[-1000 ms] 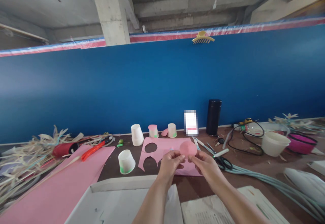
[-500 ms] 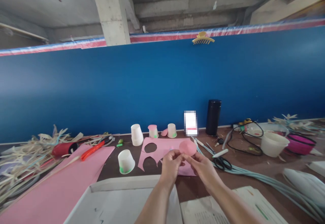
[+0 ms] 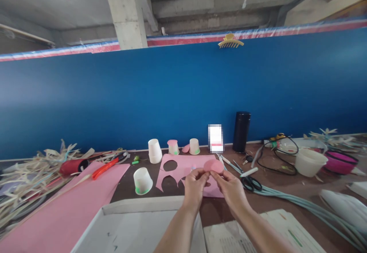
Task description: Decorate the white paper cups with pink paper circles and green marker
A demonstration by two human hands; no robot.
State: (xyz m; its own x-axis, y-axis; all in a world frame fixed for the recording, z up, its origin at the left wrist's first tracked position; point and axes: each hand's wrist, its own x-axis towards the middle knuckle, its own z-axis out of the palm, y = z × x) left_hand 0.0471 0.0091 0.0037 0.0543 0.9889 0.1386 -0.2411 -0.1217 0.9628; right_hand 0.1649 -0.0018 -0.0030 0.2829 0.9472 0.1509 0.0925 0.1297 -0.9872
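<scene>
A small pink paper disc (image 3: 213,166) is held up over the table, pinched at its near edge by both hands. My left hand (image 3: 195,185) closes thumb and fingers on its left part. My right hand (image 3: 229,188) pinches the right part. Under them lies a pink sheet (image 3: 186,167) with round holes cut out. An upturned white cup (image 3: 142,181) stands to the left of the sheet. Three more cups, one (image 3: 172,147) capped with pink, stand by the blue wall.
Black scissors (image 3: 251,183) and pliers (image 3: 229,164) lie right of the sheet, by a black flask (image 3: 241,132). A large pink sheet (image 3: 63,207) and a red cutter (image 3: 104,168) lie left, by straw strips (image 3: 25,176). A white tub (image 3: 310,162), cables and pale hoses (image 3: 309,209) lie right.
The two hands have drawn closer together on the disc, and the disc has tilted flatter. The view has shifted slightly.
</scene>
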